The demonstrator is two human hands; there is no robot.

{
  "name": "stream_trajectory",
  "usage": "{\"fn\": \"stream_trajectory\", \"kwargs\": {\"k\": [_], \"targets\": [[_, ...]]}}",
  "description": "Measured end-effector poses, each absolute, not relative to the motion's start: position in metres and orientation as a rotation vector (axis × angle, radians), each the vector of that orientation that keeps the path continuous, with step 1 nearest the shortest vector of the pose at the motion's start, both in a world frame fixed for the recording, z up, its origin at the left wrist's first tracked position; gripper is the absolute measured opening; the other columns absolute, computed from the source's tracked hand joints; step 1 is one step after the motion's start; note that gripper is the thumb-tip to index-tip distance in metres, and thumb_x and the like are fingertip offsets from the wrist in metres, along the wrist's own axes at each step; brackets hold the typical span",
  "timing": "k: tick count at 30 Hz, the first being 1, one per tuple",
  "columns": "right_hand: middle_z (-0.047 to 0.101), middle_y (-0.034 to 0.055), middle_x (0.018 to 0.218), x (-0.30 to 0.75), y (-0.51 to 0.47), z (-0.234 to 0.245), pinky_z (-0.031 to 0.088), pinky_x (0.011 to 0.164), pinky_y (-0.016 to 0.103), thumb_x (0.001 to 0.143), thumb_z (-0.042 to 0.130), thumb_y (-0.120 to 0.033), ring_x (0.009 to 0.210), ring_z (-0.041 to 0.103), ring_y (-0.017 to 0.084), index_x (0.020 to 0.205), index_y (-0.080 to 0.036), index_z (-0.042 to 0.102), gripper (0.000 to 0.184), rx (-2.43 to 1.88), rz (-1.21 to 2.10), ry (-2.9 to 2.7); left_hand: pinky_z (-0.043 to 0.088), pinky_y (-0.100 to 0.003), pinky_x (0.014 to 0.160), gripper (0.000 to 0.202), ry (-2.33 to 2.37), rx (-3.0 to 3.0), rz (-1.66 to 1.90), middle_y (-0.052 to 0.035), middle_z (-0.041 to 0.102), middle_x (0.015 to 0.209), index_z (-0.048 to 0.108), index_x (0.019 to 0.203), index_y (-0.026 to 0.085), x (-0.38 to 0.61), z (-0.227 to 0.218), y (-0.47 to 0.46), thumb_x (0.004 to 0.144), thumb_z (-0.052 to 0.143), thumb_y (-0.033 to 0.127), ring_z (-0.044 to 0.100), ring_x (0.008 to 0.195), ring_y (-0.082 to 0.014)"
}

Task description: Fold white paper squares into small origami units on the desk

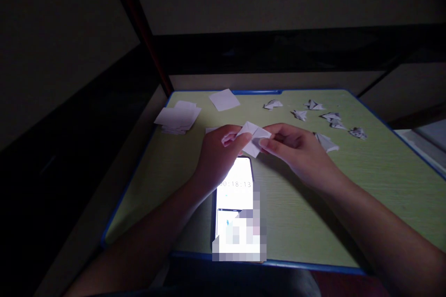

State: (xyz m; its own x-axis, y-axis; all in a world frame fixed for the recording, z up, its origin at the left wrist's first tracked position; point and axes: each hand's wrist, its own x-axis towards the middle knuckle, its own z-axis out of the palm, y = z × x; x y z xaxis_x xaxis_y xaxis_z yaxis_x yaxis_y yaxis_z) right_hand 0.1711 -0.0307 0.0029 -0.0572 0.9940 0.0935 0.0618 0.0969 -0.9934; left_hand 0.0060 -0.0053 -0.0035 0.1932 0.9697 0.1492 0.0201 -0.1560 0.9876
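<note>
Both my hands hold a small, partly folded white paper piece [253, 138] above the middle of a green table [369, 185]. My left hand [218, 153] pinches its left side with thumb and fingers closed. My right hand [296, 148] pinches its right side, fingers curled. A lit phone [234, 195] lies flat on the table just below the paper and between my wrists, showing a timer.
A loose stack of white paper squares [177, 117] lies at the table's far left, one single square [224, 100] behind it. Several folded paper figures [332, 118] are scattered along the far right. The table has a blue rim [128, 185]; the surroundings are dark.
</note>
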Motion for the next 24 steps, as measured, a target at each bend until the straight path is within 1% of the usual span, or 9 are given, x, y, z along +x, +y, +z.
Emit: {"fn": "stream_trajectory", "kwargs": {"k": [2,4,7,11,14,18,22,24], "targets": [[0.064,-0.0004,0.065,0.1715,-0.0305,0.0016,0.042,0.052,0.024,0.071,0.076,-0.028,0.057,0.057,0.011,0.076,-0.015,0.067,0.016,-1.191,1.127,-1.347,0.051,-0.022,0.056,0.013,0.982,1.410,1.155,-0.0042,0.071,0.076,0.067,0.080,0.015,0.0061,-0.0037,-0.0056,0.075,0.065,0.026,0.064,0.067,-0.0126],[0.063,-0.0015,0.062,0.1721,-0.0298,0.0000,0.042,0.050,0.024,0.072,0.075,-0.026,0.054,0.055,0.010,0.073,-0.016,0.066,0.014,-1.184,1.107,-1.308,0.051,-0.022,0.056,0.012,0.962,1.442,1.142,-0.0047,0.071,0.077,0.066,0.078,0.015,0.0064,-0.0035,-0.0067,0.073,0.066,0.025,0.065,0.070,-0.0129],[0.064,-0.0023,0.064,0.1724,-0.0287,-0.0015,0.044,0.052,0.023,0.072,0.074,-0.023,0.055,0.057,0.009,0.080,-0.016,0.066,0.013,-1.116,1.130,-1.237,0.051,-0.021,0.053,0.009,0.931,1.475,1.081,-0.0042,0.069,0.073,0.062,0.073,0.015,0.0073,-0.0023,-0.0088,0.073,0.064,0.024,0.064,0.066,-0.0125],[0.064,-0.0041,0.064,0.1702,-0.0293,0.0004,0.045,0.050,0.022,0.072,0.075,-0.022,0.053,0.057,0.009,0.093,-0.018,0.063,0.025,-1.057,1.153,-1.276,0.050,-0.019,0.049,0.010,0.938,1.505,1.034,-0.0014,0.064,0.066,0.060,0.073,0.016,0.0069,0.0005,-0.0093,0.076,0.060,0.025,0.060,0.058,-0.0106],[0.062,-0.0048,0.061,0.1685,-0.0311,0.0026,0.043,0.048,0.022,0.073,0.074,-0.022,0.052,0.055,0.009,0.098,-0.018,0.061,0.029,-1.045,1.124,-1.291,0.047,-0.017,0.044,0.012,0.925,1.557,0.960,0.0011,0.058,0.059,0.057,0.070,0.016,0.0043,0.0019,-0.0079,0.078,0.059,0.025,0.056,0.052,-0.0089],[0.061,-0.0046,0.060,0.1677,-0.0327,0.0034,0.045,0.050,0.023,0.075,0.072,-0.021,0.053,0.056,0.010,0.097,-0.019,0.060,0.026,-1.032,1.064,-1.273,0.046,-0.017,0.043,0.020,0.875,1.592,0.887,0.0010,0.056,0.056,0.053,0.063,0.016,0.0024,0.0030,-0.0084,0.080,0.057,0.025,0.058,0.052,-0.0094],[0.062,-0.0029,0.064,0.1665,-0.0336,0.0032,0.046,0.051,0.024,0.075,0.071,-0.020,0.056,0.057,0.011,0.092,-0.019,0.061,0.020,-1.061,0.969,-1.338,0.045,-0.015,0.042,0.017,0.878,1.580,0.917,0.0014,0.055,0.056,0.055,0.064,0.016,0.0046,0.0036,-0.0102,0.080,0.056,0.023,0.057,0.051,-0.0086],[0.063,-0.0016,0.069,0.1656,-0.0347,0.0027,0.048,0.055,0.025,0.076,0.071,-0.021,0.060,0.058,0.011,0.091,-0.019,0.061,0.018,-1.074,0.899,-1.389,0.044,-0.015,0.041,0.016,0.886,1.574,0.945,0.0019,0.055,0.056,0.055,0.063,0.016,0.0057,0.0035,-0.0101,0.079,0.055,0.021,0.055,0.049,-0.0077]]}}
